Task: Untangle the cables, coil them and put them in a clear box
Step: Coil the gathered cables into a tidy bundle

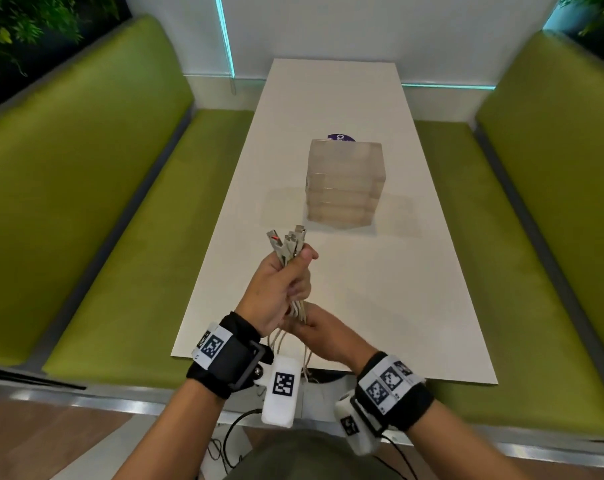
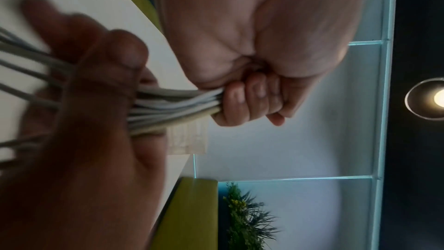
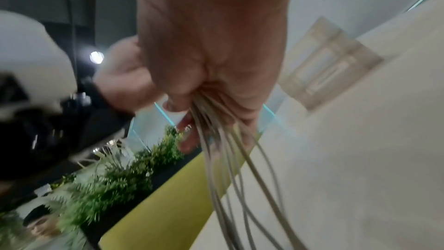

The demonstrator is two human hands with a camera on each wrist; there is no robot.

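Note:
Several pale grey cables [image 1: 299,308] form one bundle, held upright over the near end of the white table [image 1: 380,306]. My left hand [image 1: 283,285] grips the bundle just below the plugs [image 1: 286,242], which fan out above my fist. My right hand [image 1: 314,329] grips the same cables [image 2: 168,109] right beneath it, fingers curled round them. Below my right hand the cables [image 3: 230,168] hang loose and spread apart toward the table's near edge. The clear box [image 1: 345,185] stands in the middle of the table, beyond both hands; its inside cannot be made out.
Green upholstered benches [image 1: 96,209] line both long sides of the table. A purple round sticker [image 1: 340,137] peeks out behind the box. The far end of the table meets a white wall with a lit strip [image 1: 226,39].

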